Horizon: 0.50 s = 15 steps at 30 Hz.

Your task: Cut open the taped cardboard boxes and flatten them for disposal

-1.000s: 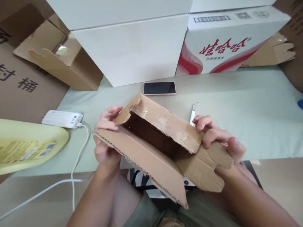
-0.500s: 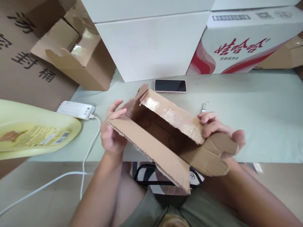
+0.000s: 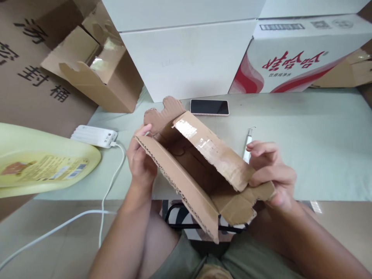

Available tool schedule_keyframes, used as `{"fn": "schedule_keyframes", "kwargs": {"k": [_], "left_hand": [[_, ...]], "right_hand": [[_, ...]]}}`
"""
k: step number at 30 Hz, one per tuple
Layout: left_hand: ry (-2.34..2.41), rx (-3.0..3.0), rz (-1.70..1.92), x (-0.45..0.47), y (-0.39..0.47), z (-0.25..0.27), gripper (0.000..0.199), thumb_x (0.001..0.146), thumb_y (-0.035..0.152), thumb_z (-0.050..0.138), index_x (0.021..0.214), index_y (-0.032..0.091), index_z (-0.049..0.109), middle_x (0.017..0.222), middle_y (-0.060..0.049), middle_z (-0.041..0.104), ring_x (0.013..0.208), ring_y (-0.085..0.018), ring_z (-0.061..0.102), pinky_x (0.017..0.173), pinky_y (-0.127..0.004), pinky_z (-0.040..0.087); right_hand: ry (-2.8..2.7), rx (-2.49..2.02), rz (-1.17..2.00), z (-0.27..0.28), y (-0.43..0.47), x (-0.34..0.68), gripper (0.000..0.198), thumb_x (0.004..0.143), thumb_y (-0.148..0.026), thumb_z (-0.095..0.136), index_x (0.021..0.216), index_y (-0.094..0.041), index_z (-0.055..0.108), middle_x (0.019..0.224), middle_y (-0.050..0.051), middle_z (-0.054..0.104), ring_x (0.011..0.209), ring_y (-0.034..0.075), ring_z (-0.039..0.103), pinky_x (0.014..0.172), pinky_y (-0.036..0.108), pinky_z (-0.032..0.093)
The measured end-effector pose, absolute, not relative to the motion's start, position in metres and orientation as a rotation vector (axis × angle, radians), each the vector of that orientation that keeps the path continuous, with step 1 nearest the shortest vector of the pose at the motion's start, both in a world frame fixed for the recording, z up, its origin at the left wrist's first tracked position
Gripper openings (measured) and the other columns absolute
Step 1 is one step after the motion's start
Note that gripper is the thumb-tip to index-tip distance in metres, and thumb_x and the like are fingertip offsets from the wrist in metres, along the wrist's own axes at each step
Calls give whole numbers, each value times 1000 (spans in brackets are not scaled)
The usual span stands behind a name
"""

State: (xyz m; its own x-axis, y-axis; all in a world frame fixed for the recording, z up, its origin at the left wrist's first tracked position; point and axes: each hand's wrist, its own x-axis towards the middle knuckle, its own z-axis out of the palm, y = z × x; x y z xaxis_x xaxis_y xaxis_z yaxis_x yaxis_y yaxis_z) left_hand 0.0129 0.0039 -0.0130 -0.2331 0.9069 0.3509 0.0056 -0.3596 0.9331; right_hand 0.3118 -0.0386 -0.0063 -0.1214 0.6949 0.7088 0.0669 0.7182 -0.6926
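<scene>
Between my hands, tilted at the table's near edge, is a small brown cardboard box (image 3: 186, 174) with its flaps spread and its dark inside showing. Strips of shiny clear tape cling to the far flap. My left hand (image 3: 142, 161) grips the box's left end, fingers behind the notched end flap. On the other side, my right hand (image 3: 271, 174) pinches the right end flap between thumb and fingers. Just beyond those fingers lies a slim metal cutter (image 3: 247, 145), its lower end partly hidden by the hand.
A phone (image 3: 209, 107) lies before large white cartons (image 3: 188, 62). At left are a white power bank (image 3: 94, 135) with a cable (image 3: 112, 178), a yellow jug (image 3: 46, 162) and an open cardboard box (image 3: 116, 85). A red-and-white carton (image 3: 290, 62) stands back right.
The left end flap has swung up and outward. My right hand has folded the right flap inward, and the box has tilted slightly. More of the cutter shows.
</scene>
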Motion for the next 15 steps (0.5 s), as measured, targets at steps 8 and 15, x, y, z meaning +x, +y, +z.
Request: {"fn": "schedule_keyframes", "kwargs": {"k": [8, 15], "left_hand": [[1111, 1269, 1734, 22, 4, -2, 48, 78, 67, 63, 95, 24, 77, 109, -7, 70, 109, -29, 63, 102, -42, 50], [1030, 1242, 1711, 22, 5, -2, 37, 70, 61, 73, 85, 27, 74, 95, -3, 70, 98, -27, 63, 95, -39, 47]], "right_hand": [[-2116, -581, 504, 27, -51, 330, 29, 88, -53, 68, 86, -26, 76, 113, 8, 58, 110, 24, 58, 119, 42, 38], [-2477, -633, 533, 58, -71, 326, 37, 77, -57, 78, 107, -36, 79, 146, 6, 54, 148, 33, 38, 130, 49, 22]]}}
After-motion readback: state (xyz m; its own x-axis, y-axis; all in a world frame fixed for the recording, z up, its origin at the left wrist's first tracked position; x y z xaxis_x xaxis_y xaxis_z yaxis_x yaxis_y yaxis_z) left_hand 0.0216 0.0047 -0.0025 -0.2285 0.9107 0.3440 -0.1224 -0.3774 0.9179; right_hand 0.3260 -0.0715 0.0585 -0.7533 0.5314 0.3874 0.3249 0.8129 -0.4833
